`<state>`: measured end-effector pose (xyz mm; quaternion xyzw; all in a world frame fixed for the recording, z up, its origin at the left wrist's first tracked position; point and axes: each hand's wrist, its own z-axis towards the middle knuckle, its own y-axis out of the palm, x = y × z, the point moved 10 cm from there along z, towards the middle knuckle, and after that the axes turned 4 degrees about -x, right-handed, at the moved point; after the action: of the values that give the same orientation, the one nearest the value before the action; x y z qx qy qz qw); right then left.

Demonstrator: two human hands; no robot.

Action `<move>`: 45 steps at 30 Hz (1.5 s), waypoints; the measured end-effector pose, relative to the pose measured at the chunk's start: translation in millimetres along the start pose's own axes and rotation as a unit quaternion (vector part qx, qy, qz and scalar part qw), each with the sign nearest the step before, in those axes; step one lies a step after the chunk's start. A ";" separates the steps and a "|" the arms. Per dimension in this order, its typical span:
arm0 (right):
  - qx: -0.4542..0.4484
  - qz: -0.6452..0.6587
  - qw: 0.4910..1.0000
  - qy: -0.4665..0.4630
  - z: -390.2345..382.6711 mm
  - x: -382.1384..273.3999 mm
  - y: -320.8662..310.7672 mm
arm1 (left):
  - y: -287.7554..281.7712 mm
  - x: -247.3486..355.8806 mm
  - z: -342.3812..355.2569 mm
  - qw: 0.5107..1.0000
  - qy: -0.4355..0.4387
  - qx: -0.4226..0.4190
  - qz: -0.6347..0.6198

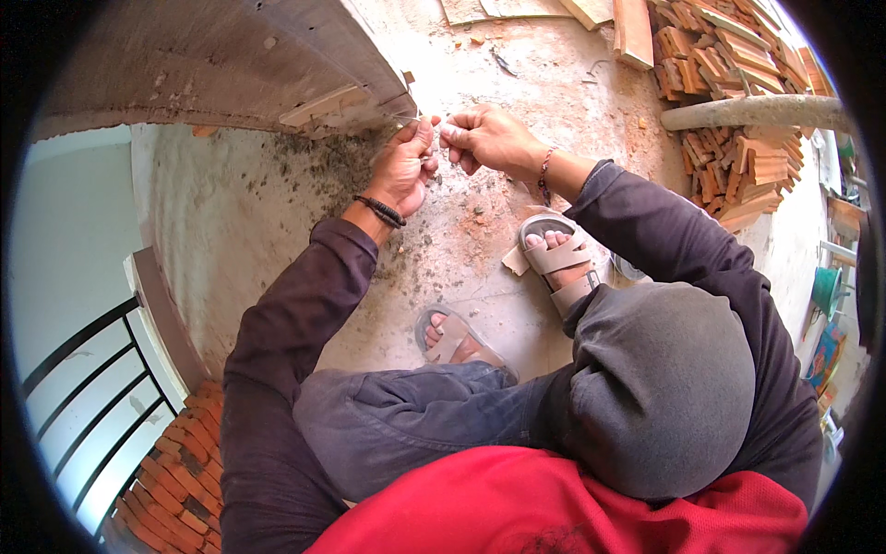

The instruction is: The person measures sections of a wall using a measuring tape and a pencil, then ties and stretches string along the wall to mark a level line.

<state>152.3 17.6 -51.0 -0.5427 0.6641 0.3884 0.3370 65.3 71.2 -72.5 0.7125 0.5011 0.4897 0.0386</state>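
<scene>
My left hand (404,168) is closed, its thumb and fingers pinched together beside the lower corner of a grey concrete block (231,65). A thin pale string (403,117) shows at its fingertips, close to that corner. Just to the right, my right hand (494,138) is also closed in a pinch, its fingertips a short gap from the left hand's. What lies between the right fingers is too small to make out. A small wooden strip (323,106) lies against the face of the concrete near its edge.
Dark crumbs and reddish dust cover the concrete floor (388,277). Stacked orange bricks (711,65) stand at the far right, with a pale pole (757,113) across them. More bricks (175,471) and a black railing (92,379) are at the left. A dark, thin object (504,63) lies ahead.
</scene>
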 end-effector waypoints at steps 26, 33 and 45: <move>0.179 -0.272 0.924 -0.201 -17.8 -63.0 -15.6 | -6.5 -0.3 3.6 0.995 0.003 0.099 -0.001; 0.108 -0.236 0.956 -0.138 -8.8 -45.9 -16.4 | 16.5 0.5 -2.0 0.998 -0.007 0.037 -0.058; 0.183 -0.268 0.929 -0.177 -22.3 -63.4 -19.6 | 2.0 2.9 6.4 0.993 -0.005 0.119 0.009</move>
<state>182.6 24.9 11.7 -0.5517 0.4828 0.2454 0.6343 71.5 75.2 -72.9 0.7190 0.5493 0.4230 -0.0484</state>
